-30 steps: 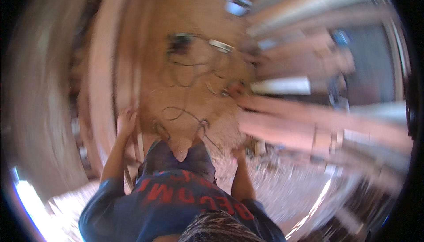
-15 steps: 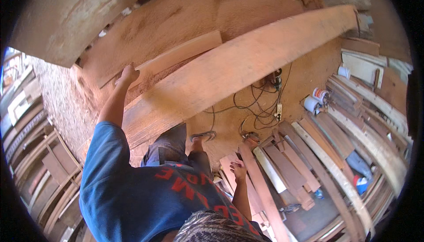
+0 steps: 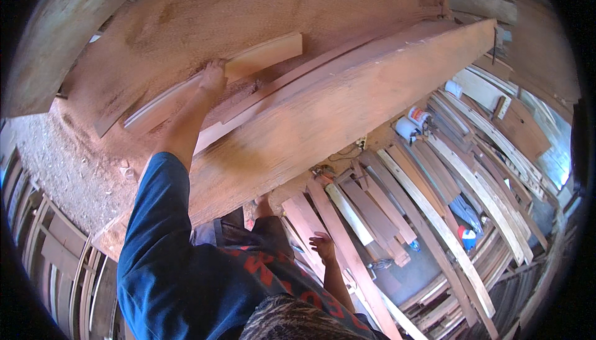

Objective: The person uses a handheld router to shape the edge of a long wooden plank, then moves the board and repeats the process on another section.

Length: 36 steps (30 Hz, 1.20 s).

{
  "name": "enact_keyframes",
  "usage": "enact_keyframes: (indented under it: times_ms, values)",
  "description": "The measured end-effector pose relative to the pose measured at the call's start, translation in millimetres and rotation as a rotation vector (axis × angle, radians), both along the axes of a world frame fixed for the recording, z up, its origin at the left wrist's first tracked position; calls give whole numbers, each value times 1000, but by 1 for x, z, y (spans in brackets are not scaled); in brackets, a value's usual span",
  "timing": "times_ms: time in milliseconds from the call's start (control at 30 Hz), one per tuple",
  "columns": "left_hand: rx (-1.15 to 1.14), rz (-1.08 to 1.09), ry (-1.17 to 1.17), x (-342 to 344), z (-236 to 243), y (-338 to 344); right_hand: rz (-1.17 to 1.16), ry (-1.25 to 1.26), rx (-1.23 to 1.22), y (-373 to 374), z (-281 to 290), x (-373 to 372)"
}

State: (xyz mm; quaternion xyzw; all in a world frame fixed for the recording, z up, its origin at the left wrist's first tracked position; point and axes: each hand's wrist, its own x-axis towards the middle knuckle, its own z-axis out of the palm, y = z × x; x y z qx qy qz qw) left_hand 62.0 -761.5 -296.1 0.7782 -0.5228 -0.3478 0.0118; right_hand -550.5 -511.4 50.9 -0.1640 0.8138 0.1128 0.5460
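Left hand [image 3: 213, 76] grasping a narrow plank [image 3: 266, 54] mid-length, right hand [image 3: 323, 247] loosely open, fingers slightly bent

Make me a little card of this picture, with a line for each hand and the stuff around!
Left hand: apparently gripping the short board by its edge
Right hand: empty, fingers spread a little
Long board: wide, beside the short board
Sawdust: reddish, around the short board
Planks: many, on the right
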Motion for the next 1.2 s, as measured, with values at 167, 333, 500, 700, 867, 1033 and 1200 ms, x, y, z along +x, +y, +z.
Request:
enact_keyframes:
  times_ms: [167, 333, 500, 700, 867, 1033, 1200]
  values:
    - [195, 54, -85, -9, -7, -17, 7, 96, 92, 28, 20, -8]
    - [254, -41, -196, -11, -19, -29, -4, 79, 49, 31, 26, 0]
    - [289, 23, 1, -25, -11, -14, -16, 33, 3, 33, 24, 2]
    - [92, -94, -128, 2, 65, 24, -38, -15, -120, 52, 3, -23]
    - [-58, -12, -200, 20, 179, 34, 31, -109, -286, 66, -25, -49]
    - [-487, 9, -237, -12, 347, 8, 272, -97, -477, 54, -47, -84]
    - [-783, -160, -235, -128, 533, -24, 258, -8, -976, 16, 21, -112]
